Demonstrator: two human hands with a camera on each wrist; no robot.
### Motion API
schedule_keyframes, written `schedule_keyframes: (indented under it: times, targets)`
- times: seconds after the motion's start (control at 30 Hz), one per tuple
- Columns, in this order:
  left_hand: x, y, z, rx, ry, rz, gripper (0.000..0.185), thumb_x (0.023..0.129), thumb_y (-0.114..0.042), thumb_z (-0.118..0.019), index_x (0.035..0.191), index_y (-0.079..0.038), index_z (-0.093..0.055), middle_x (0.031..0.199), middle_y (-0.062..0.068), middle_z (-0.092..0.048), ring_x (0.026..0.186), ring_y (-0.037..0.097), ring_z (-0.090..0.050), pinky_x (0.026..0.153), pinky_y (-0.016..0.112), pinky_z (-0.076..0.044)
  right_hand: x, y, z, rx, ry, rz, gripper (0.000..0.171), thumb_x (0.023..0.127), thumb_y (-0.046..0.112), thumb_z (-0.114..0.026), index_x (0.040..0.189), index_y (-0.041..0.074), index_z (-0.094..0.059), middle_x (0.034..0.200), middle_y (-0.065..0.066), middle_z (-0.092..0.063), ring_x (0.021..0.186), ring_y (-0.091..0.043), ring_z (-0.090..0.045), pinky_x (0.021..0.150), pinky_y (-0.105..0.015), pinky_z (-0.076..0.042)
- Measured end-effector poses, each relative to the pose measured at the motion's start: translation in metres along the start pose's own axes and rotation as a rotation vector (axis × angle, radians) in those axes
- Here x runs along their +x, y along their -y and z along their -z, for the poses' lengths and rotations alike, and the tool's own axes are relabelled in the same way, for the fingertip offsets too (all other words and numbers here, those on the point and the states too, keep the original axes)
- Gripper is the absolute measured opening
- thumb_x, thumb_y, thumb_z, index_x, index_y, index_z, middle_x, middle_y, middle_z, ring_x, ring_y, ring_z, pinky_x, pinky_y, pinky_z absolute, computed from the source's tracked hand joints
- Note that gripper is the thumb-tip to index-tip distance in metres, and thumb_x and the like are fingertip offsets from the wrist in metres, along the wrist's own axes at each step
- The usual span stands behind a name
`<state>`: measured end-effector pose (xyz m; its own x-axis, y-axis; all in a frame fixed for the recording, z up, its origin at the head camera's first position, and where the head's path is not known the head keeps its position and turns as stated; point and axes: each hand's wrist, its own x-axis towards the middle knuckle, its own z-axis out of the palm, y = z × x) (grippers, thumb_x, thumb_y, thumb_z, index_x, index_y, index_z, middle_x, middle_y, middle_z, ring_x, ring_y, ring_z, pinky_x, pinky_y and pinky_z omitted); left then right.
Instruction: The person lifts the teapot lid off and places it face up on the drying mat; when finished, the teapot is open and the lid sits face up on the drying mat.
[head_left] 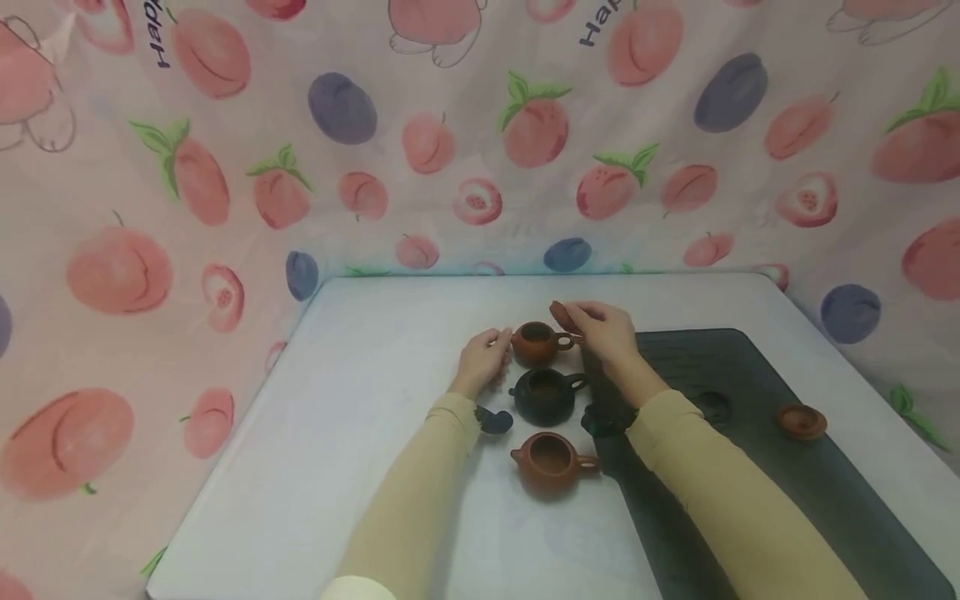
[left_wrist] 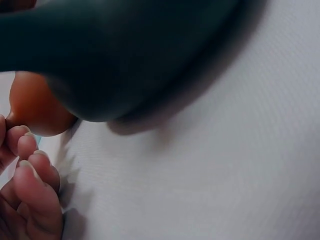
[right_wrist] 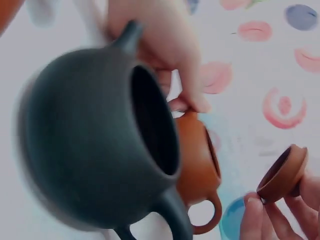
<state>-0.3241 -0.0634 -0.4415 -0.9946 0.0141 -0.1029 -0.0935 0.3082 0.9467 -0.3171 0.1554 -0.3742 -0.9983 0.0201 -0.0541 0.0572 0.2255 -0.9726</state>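
Three small teapots without lids stand in a column: a reddish-brown clay teapot (head_left: 536,348) farthest away, a black teapot (head_left: 543,398) in the middle and another reddish-brown teapot (head_left: 550,468) nearest. My left hand (head_left: 482,361) pinches the far teapot's spout between thumb and finger, as the right wrist view shows. To the right, my right hand (head_left: 609,335) holds a small brown lid (right_wrist: 283,175) by its edge, tilted, close to that pot's handle and apart from its opening. The black teapot's body (right_wrist: 95,140) fills much of the right wrist view.
A dark tray (head_left: 780,492) lies on the right of the white table (head_left: 360,367). On it are a black lid (head_left: 712,407) and, by its right edge, a brown lid (head_left: 801,422). A fruit-patterned cloth (head_left: 465,125) hangs behind the table.
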Motion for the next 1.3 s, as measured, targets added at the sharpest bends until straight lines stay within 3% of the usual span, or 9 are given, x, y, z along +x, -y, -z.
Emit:
schedule_keyframes:
  times: [0.13, 0.27, 0.4, 0.57, 0.67, 0.83, 0.93, 1.13, 1.3]
  targets:
    - [0.001, 0.003, 0.001, -0.007, 0.011, 0.004, 0.044, 0.107, -0.046, -0.051, 0.097, -0.006, -0.065, 0.073, 0.003, -0.059, 0.053, 0.016, -0.052, 0.046, 0.027, -0.045, -0.003, -0.002, 0.011, 0.327, 0.117, -0.143, 0.051, 0.104, 0.033, -0.063, 0.143, 0.002, -0.053, 0.128, -0.010, -0.059, 0.115, -0.019, -0.064, 0.091, -0.028, -0.055]
    - [0.002, 0.003, 0.001, -0.008, 0.007, -0.002, 0.043, 0.107, -0.046, -0.051, 0.094, -0.007, -0.064, 0.071, 0.004, -0.058, 0.052, 0.017, -0.052, 0.045, 0.027, -0.045, -0.005, -0.008, 0.023, 0.518, 0.225, -0.245, 0.032, 0.104, 0.031, -0.063, 0.129, 0.010, -0.059, 0.113, 0.000, -0.067, 0.109, -0.015, -0.067, 0.088, -0.025, -0.054]
    - [0.002, 0.003, 0.000, 0.004, -0.003, -0.018, 0.044, 0.107, -0.046, -0.051, 0.092, -0.006, -0.063, 0.070, 0.004, -0.058, 0.050, 0.017, -0.052, 0.044, 0.028, -0.045, -0.014, -0.015, 0.035, 0.611, 0.295, -0.283, 0.013, 0.108, 0.025, -0.057, 0.117, 0.018, -0.063, 0.111, 0.003, -0.069, 0.111, -0.016, -0.067, 0.096, -0.029, -0.051]
    - [0.003, 0.002, 0.002, 0.015, -0.012, -0.030, 0.044, 0.107, -0.048, -0.051, 0.091, -0.008, -0.063, 0.070, 0.004, -0.059, 0.050, 0.017, -0.054, 0.044, 0.027, -0.046, -0.029, -0.021, 0.052, 0.628, 0.332, -0.289, 0.021, 0.110, 0.036, -0.048, 0.111, 0.023, -0.065, 0.107, 0.006, -0.070, 0.106, -0.016, -0.067, 0.110, -0.038, -0.040]
    - [0.001, 0.001, 0.002, 0.016, 0.001, -0.028, 0.044, 0.107, -0.049, -0.051, 0.092, -0.009, -0.063, 0.071, 0.004, -0.059, 0.051, 0.017, -0.054, 0.045, 0.027, -0.047, -0.036, -0.026, 0.059, 0.500, 0.325, -0.261, 0.028, 0.108, 0.045, -0.051, 0.118, 0.021, -0.063, 0.107, 0.005, -0.068, 0.099, -0.016, -0.065, 0.110, -0.039, -0.038]
    - [0.001, 0.003, 0.002, 0.011, 0.007, -0.020, 0.044, 0.107, -0.048, -0.051, 0.092, -0.009, -0.063, 0.071, 0.004, -0.059, 0.052, 0.017, -0.054, 0.046, 0.027, -0.046, -0.049, -0.032, 0.058, 0.002, 0.278, -0.095, 0.057, 0.097, 0.031, -0.074, 0.141, 0.005, -0.051, 0.122, -0.007, -0.062, 0.106, -0.022, -0.059, 0.095, -0.038, -0.048]
    - [0.002, 0.005, 0.002, 0.005, -0.002, -0.021, 0.042, 0.107, -0.047, -0.051, 0.092, -0.009, -0.063, 0.071, 0.004, -0.059, 0.052, 0.017, -0.054, 0.046, 0.027, -0.046, -0.055, -0.034, 0.056, -0.231, 0.249, -0.015, 0.060, 0.088, 0.024, -0.083, 0.136, 0.002, -0.056, 0.124, -0.015, -0.064, 0.112, -0.028, -0.058, 0.096, -0.044, -0.048]
    - [0.002, 0.006, 0.000, -0.005, -0.002, -0.012, 0.042, 0.108, -0.047, -0.050, 0.092, -0.010, -0.062, 0.071, 0.003, -0.058, 0.052, 0.016, -0.053, 0.047, 0.027, -0.046, -0.069, -0.044, 0.064, -0.580, 0.192, 0.112, 0.049, 0.081, 0.017, -0.085, 0.120, 0.002, -0.059, 0.106, -0.015, -0.066, 0.096, -0.031, -0.061, 0.080, -0.046, -0.049]
    - [0.000, 0.004, -0.001, -0.003, -0.008, -0.014, 0.042, 0.107, -0.047, -0.050, 0.092, -0.009, -0.062, 0.070, 0.003, -0.058, 0.052, 0.016, -0.052, 0.046, 0.027, -0.046, -0.079, -0.054, 0.074, -0.731, 0.186, 0.142, 0.051, 0.082, 0.026, -0.085, 0.119, 0.001, -0.061, 0.098, -0.011, -0.067, 0.087, -0.027, -0.062, 0.071, -0.044, -0.050]
